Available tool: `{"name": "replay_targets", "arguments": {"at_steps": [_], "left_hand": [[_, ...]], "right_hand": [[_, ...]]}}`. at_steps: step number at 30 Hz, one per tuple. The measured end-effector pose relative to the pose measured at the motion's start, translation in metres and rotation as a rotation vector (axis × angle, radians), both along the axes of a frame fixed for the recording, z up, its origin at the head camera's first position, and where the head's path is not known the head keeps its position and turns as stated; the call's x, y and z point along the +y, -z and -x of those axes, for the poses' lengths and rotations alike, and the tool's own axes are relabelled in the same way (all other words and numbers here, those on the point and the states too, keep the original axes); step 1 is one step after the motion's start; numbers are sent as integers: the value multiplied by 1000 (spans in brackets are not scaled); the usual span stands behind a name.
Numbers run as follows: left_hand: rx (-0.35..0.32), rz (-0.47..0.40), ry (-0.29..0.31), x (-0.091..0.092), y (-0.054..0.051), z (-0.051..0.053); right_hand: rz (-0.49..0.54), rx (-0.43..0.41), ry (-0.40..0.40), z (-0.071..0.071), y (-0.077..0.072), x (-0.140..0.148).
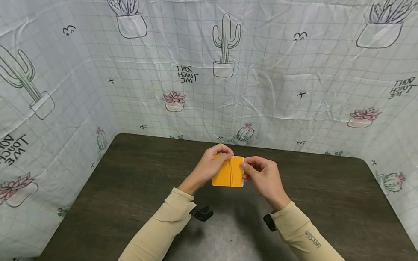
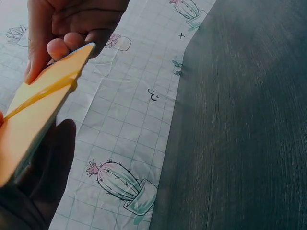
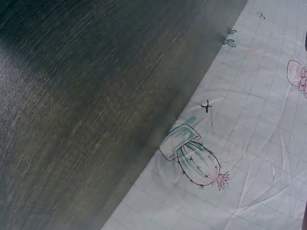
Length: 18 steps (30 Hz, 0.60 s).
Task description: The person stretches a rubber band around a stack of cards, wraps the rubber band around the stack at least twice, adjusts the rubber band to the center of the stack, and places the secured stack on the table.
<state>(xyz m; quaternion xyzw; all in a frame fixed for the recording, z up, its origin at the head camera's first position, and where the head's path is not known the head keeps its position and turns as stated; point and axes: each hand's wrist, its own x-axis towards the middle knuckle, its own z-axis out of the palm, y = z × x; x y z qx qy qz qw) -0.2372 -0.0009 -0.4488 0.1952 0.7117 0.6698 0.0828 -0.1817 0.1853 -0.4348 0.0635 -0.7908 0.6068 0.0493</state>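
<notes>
A flat orange card stack (image 1: 221, 176) with rounded corners is held up above the table. A yellow rubber band (image 1: 231, 172) crosses its face, and the band's raised end bulges at the edge in the left wrist view. My left hand (image 1: 208, 165) grips the stack's left side, thumb on the face and fingers behind. At the right edge, my right hand (image 1: 265, 178) pinches the stack between thumb and forefinger. The left wrist view has the stack (image 2: 36, 127) tilted, with a pale rim under the orange face. The right wrist view does not show the stack.
A dark wood-grain table (image 1: 144, 157) lies beneath both hands. White gridded cloth (image 1: 273, 112) with cactus drawings hangs behind the table and along its sides. Each wrist carries a black strap-mounted device (image 1: 202, 213) below the beige sleeve (image 1: 154, 236).
</notes>
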Motion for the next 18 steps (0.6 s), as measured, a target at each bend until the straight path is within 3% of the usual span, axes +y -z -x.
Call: {"name": "replay_targets", "arguments": {"at_steps": [6,11,15,18], "left_hand": [[29,13,-3,0,-2,-1],[3,21,4,-1,-1,0],[-29,-40,2,-2,2,0],[-70,-97,44,-1,6,-4]], "right_hand": [[-12,8,-4,-1,-2,0],[-26,5,5,-1,-4,0],[-11,8,25,-1,-6,2],[26,14,57,-1,-8,4]]}}
